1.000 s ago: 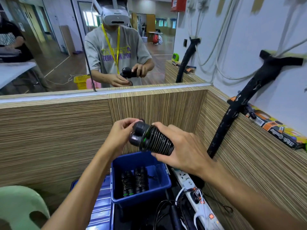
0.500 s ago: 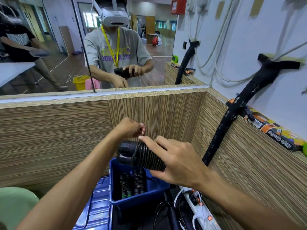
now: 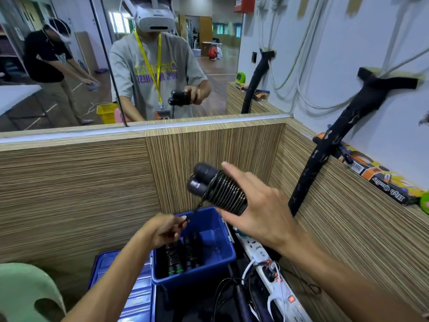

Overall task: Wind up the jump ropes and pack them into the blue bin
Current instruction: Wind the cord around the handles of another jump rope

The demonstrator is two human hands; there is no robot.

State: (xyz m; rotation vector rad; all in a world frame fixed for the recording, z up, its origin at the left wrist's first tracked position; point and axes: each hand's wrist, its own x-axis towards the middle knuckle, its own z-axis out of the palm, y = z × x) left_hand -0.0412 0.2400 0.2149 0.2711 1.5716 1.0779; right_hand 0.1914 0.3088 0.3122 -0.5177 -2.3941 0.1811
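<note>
My right hand (image 3: 260, 210) grips a wound jump rope (image 3: 216, 188): two black handles side by side with black cord coiled round them, held up above the blue bin (image 3: 216, 263). A short free end of the cord runs down from the bundle to my left hand (image 3: 166, 230), which pinches its tip just over the bin's far left rim. Two more wound jump ropes (image 3: 182, 255) lie side by side in the bin, with green rings at their near ends.
The bin stands on a black surface beside a blue lid (image 3: 130, 296). A white power strip (image 3: 269, 270) and black cables (image 3: 232, 296) lie to its right. Wood-grain partition walls (image 3: 76, 187) close the corner. A black padded pole (image 3: 325, 147) leans right; a green chair (image 3: 21, 291) at lower left.
My right hand lifted the wound bundle higher and to the right. My left hand dropped from the bundle's top to the bin's rim, drawing the cord's free end down.
</note>
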